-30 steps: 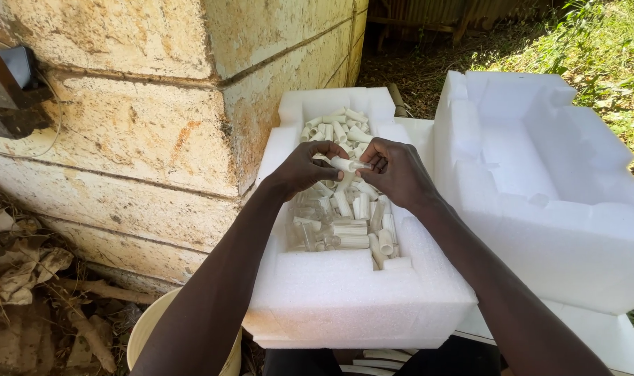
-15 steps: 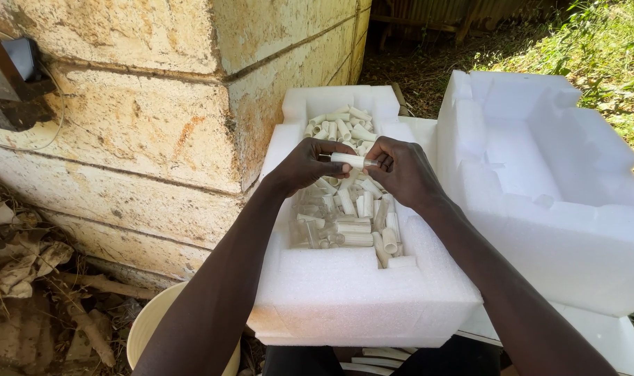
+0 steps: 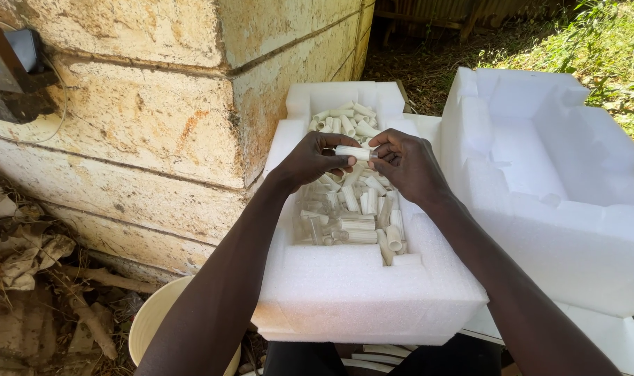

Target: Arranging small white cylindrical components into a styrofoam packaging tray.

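Observation:
A short white plastic tube piece [image 3: 352, 152] is held level between both hands over a white foam tray [image 3: 359, 292]. My left hand [image 3: 310, 161] pinches its left end and my right hand [image 3: 409, 165] grips its right end. Below the hands, the tray's hollow is filled with several more short white tube pieces [image 3: 352, 216], lying loose in a heap that runs to the tray's far end.
A second white foam packing piece [image 3: 540, 181] lies to the right, its hollow facing up. A rough block wall [image 3: 143, 104] stands close on the left. A pale bucket rim [image 3: 150, 327] shows at bottom left, with debris beside it and grass at top right.
The hands have stayed over the tray with the tube piece between them; the fingers have shifted slightly on it. The view has drifted a little.

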